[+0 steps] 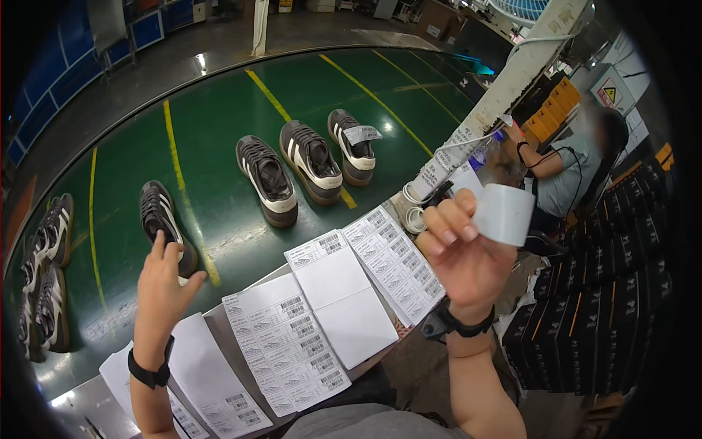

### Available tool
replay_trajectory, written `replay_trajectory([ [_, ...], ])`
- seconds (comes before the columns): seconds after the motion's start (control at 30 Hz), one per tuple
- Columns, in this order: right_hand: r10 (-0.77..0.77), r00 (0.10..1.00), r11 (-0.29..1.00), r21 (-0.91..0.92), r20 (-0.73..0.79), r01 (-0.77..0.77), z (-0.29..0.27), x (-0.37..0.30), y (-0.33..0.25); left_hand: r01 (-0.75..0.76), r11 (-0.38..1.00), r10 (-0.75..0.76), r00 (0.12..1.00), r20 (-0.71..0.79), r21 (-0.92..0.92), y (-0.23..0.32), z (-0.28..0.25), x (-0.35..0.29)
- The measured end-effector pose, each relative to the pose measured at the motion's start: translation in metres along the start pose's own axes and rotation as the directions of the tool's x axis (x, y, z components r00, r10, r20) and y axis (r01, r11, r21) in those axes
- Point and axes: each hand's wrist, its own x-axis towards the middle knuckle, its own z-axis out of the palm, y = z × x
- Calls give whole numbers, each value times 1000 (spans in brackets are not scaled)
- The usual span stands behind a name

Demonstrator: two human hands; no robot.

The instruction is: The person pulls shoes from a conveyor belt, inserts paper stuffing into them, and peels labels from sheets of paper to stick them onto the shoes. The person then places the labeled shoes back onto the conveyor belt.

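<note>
My left hand [165, 282] reaches over the near side of a green belt, its fingers stretched out and apart. The fingertips overlap the opening of a dark sneaker with white stripes [156, 208]; whether they touch it I cannot tell. Raised at the right, my right hand [468, 263] pinches a curved, blank white label [504, 214] between thumb and fingers. Sheets of printed labels [289, 351] lie along the bench below my hands, and a partly peeled sheet [340, 300] lies between them.
Three more sneakers [311, 161] stand mid-belt, the farthest with a printed label [362, 134] on it. Several sneakers [51, 256] cluster at the left. A white post [504, 95] rises at the right, near a seated person [570, 164] and stacked black boxes [578, 329].
</note>
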Motion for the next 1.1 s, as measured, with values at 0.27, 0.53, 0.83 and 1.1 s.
replay_trajectory([
  [0.27, 107, 993, 974, -198, -40, -113, 32, -24, 58, -222, 885, 265, 963, 49, -410, 99, -70, -39],
  [0.53, -49, 990, 443, -885, 132, 141, 78, -53, 75, -166, 467, 48, 985, -163, -868, 135, -85, -99],
  [0.83, 296, 955, 645, -733, -18, -214, 113, -68, 61, 68, -122, -68, 995, 77, -990, 109, -123, -141],
  [1.1, 373, 927, 666, -687, -30, -290, 114, -66, 68, 52, -99, 206, 978, 31, -994, 86, -128, -153],
])
